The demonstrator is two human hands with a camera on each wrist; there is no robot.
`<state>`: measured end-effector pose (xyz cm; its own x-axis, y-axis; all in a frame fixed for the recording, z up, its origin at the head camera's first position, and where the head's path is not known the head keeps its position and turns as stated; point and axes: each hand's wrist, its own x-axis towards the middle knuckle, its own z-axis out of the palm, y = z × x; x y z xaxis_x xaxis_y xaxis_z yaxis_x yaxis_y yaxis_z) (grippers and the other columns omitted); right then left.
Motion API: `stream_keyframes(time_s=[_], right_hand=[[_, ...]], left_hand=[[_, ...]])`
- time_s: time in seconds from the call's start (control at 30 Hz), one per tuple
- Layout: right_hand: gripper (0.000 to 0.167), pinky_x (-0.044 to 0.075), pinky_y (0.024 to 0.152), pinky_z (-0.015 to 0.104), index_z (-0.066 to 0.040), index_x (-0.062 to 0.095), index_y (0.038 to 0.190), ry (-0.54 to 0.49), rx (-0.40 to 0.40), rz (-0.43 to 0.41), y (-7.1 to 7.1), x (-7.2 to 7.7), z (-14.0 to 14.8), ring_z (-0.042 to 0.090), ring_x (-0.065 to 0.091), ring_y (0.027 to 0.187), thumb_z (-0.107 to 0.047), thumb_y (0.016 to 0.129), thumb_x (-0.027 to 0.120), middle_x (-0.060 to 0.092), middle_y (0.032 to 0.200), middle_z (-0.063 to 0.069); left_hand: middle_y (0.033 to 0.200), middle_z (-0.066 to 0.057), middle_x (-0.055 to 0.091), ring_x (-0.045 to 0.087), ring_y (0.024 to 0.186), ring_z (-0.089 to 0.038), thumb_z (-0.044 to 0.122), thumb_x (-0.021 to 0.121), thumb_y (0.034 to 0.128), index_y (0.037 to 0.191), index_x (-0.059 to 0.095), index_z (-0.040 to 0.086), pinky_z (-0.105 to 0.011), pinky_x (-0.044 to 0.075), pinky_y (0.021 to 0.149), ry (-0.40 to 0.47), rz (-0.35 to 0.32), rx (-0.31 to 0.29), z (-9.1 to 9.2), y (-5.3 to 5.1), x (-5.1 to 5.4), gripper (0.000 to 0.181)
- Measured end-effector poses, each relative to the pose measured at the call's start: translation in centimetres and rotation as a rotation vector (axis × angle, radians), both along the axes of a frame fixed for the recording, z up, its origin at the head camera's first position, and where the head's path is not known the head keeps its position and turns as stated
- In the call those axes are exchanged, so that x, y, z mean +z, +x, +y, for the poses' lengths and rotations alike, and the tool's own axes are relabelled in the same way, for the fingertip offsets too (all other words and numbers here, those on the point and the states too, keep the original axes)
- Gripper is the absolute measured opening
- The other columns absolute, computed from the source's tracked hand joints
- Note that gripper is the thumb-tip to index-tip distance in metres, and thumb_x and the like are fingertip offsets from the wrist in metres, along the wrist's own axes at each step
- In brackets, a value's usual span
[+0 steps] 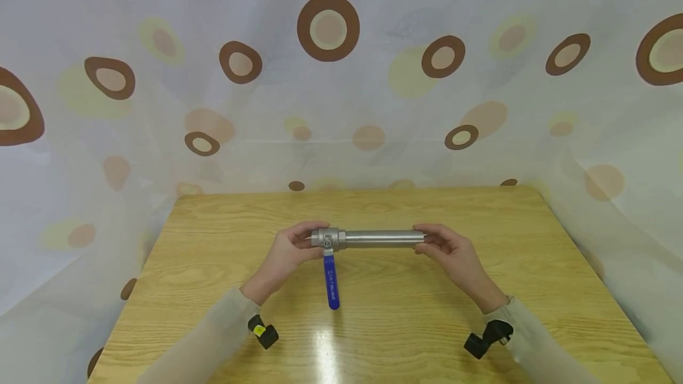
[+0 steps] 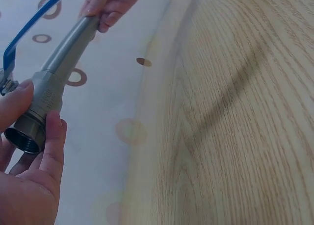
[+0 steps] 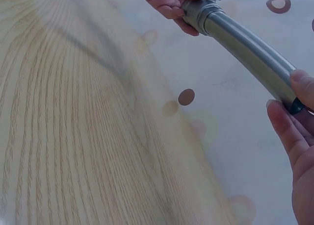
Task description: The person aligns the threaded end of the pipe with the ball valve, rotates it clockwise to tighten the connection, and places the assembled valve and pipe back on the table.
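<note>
A metal ball valve (image 1: pixel 328 234) with a blue lever handle (image 1: pixel 331 282) is joined to a straight steel pipe (image 1: pixel 381 239). The pair is held level above the table, valve on the left. My left hand (image 1: pixel 290 253) grips the valve body by its open end, whose inside threads show in the left wrist view. At the pipe's far end, my right hand (image 1: pixel 452 255) pinches the rim between thumb and fingers. The lever points toward me, across the pipe's line. Whether the pipe is screwed fully into the valve cannot be made out.
Below lies a wood-grain table (image 1: pixel 384 336), its back edge against a white curtain (image 1: pixel 373 93) with brown and yellow rounded spots. The curtain also hangs at both sides. A small black camera (image 1: pixel 263 332) is strapped at the left wrist, another camera (image 1: pixel 488 338) at the right.
</note>
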<state>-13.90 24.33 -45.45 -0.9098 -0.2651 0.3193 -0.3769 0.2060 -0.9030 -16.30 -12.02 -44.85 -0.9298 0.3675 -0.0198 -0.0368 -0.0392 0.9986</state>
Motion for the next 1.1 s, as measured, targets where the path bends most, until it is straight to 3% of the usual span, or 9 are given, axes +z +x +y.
stream_keyframes(time_s=[0.27, 0.6, 0.83, 1.1], right_hand=[[0.037, 0.061, 0.079, 0.022, 0.008, 0.062, 0.133, 0.009, 0.004, 0.013, -0.1, -0.6, 0.1, 0.006, 0.071, 0.094, 0.006, 0.096, 0.068, 0.072, 0.107, -0.002], [0.035, 0.061, 0.079, 0.022, 0.002, 0.065, 0.132, 0.076, -0.011, -0.004, 0.0, -0.9, 0.1, 0.003, 0.069, 0.094, 0.003, 0.097, 0.069, 0.071, 0.109, 0.006], [0.036, 0.061, 0.08, 0.022, 0.006, 0.063, 0.132, 0.088, -0.013, -0.037, -0.1, -1.5, 0.0, 0.002, 0.069, 0.097, 0.002, 0.097, 0.069, 0.07, 0.111, 0.013], [0.036, 0.061, 0.08, 0.022, 0.003, 0.065, 0.131, 0.113, -0.023, -0.057, 0.0, -2.3, -0.2, 0.009, 0.072, 0.096, -0.003, 0.097, 0.072, 0.071, 0.111, 0.015]], left_hand=[[0.149, -0.019, 0.049, 0.063, 0.128, -0.037, -0.006, 0.071, 0.0913, 0.144, 0.056, -0.003, -0.038, 0.058, 0.099, -0.032, -0.004, -0.027, -0.2, -0.3, -0.2, 0.055], [0.149, -0.017, 0.054, 0.064, 0.127, -0.034, -0.002, 0.075, 0.0904, 0.141, 0.063, 0.005, -0.039, 0.057, 0.101, -0.065, -0.021, 0.0, -0.4, -0.8, -0.9, 0.053], [0.148, -0.02, 0.056, 0.064, 0.127, -0.035, -0.003, 0.074, 0.09, 0.143, 0.058, -0.001, -0.036, 0.058, 0.098, -0.097, -0.016, -0.003, -0.4, -1.0, -1.3, 0.056], [0.145, -0.022, 0.059, 0.064, 0.126, -0.035, -0.005, 0.074, 0.0897, 0.142, 0.059, -0.003, -0.034, 0.058, 0.097, -0.112, -0.03, 0.008, -0.4, -1.1, -1.7, 0.054]])
